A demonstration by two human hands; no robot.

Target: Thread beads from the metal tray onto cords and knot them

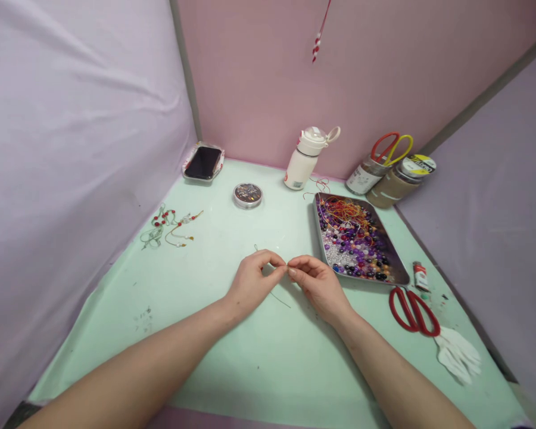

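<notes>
Near the middle of the table my left hand (258, 277) and my right hand (317, 285) meet, thumb and forefinger of each pinched together. A tiny brownish piece shows between the fingertips; it is too small to name. From under my left hand runs a thin dark green cord (280, 299), its loose end lying on the table. A small loop of cord also shows just beyond that hand. To the right of my right hand lies a metal tray (361, 279) with many loose beads (352, 244) and tangled orange and red thread (346, 213).
At the left lie beaded cords (174, 226). Farther back are a phone (204, 163), a round tin (248, 195), a white bottle (301, 164) and jars (393, 186) with scissors. Red-handled scissors (414, 313), a white glove (459, 353) and a lighter (420, 277) lie at the right.
</notes>
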